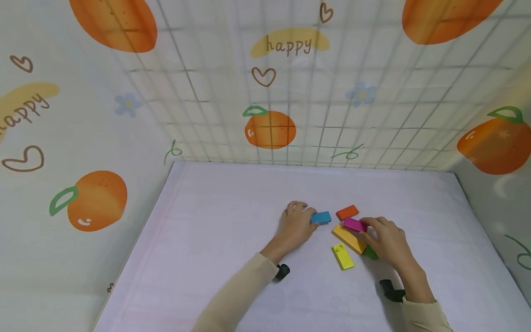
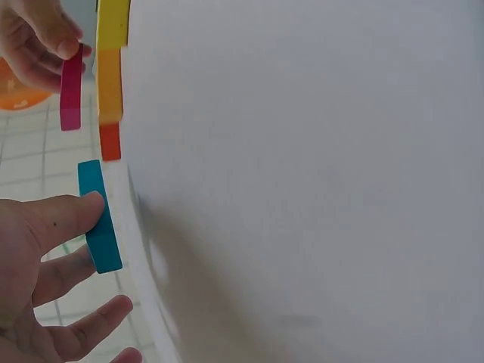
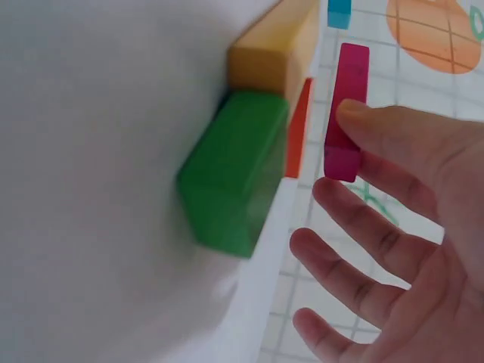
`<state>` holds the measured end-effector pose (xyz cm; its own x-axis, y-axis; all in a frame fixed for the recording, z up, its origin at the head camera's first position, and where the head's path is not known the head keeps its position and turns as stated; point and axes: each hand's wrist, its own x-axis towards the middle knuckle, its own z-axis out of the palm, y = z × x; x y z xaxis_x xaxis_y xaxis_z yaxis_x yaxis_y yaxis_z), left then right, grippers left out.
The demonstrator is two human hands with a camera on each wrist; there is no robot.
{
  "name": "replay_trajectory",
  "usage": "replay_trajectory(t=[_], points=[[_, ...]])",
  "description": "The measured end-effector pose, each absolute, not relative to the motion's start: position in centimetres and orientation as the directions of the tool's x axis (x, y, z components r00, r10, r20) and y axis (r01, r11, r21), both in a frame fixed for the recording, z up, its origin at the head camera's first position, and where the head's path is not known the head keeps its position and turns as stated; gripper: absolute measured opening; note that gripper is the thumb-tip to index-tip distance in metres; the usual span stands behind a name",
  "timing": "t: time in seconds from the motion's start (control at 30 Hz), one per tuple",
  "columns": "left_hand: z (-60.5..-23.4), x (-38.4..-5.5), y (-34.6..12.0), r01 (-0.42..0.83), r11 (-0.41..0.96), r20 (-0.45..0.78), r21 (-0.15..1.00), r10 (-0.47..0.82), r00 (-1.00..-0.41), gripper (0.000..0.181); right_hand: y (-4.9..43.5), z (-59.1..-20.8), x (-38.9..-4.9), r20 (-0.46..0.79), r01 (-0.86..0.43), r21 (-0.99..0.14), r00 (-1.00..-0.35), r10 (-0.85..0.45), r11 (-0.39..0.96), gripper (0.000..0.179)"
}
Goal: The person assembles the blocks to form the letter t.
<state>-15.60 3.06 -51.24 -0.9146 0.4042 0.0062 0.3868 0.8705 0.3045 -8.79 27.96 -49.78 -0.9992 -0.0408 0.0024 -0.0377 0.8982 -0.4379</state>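
Note:
My left hand (image 1: 295, 224) pinches a blue block (image 1: 321, 218) between thumb and fingers; in the left wrist view the blue block (image 2: 100, 219) is held off the white surface. A magenta block (image 1: 355, 225) is pinched by my right hand (image 1: 387, 242), above the others. Beneath it lies a longer orange-yellow block (image 1: 348, 239), with a green block (image 1: 370, 252) at its near end, partly hidden by the hand in the head view. In the right wrist view the green block (image 3: 234, 170) shows a slanted end. Behind lies a red-orange block (image 1: 347, 212); nearer is a yellow block (image 1: 342, 257).
The blocks lie on a white tabletop (image 1: 207, 230). Patterned cloth walls (image 1: 220, 92) with oranges and hearts stand at its back and sides. A black wrist device (image 1: 283, 272) sits at the left cuff, and another black device (image 1: 391, 291) at the right wrist.

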Motion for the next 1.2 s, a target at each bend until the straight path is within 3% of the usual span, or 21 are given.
replay_trajectory(t=[0.57, 0.83, 1.2], points=[[-50.0, -15.5, -5.2, 0.382, 0.814, 0.062, 0.439, 0.396, -0.916, 0.037, 24.6, -49.3, -10.2, 0.153, -0.249, -0.463, -0.968, -0.199, 0.851, 0.04], [-50.3, -15.7, -8.7, 0.413, 0.775, 0.106, 0.478, 0.416, -0.903, 0.037, 22.7, -49.1, -11.1, 0.142, -0.274, -0.499, -0.962, -0.235, 0.822, 0.037], [-51.3, -17.6, -13.2, 0.411, 0.756, 0.03, 0.51, 0.462, -0.886, 0.038, 20.5, -49.3, -12.3, 0.161, -0.326, -0.524, -0.945, -0.285, 0.787, 0.038]])
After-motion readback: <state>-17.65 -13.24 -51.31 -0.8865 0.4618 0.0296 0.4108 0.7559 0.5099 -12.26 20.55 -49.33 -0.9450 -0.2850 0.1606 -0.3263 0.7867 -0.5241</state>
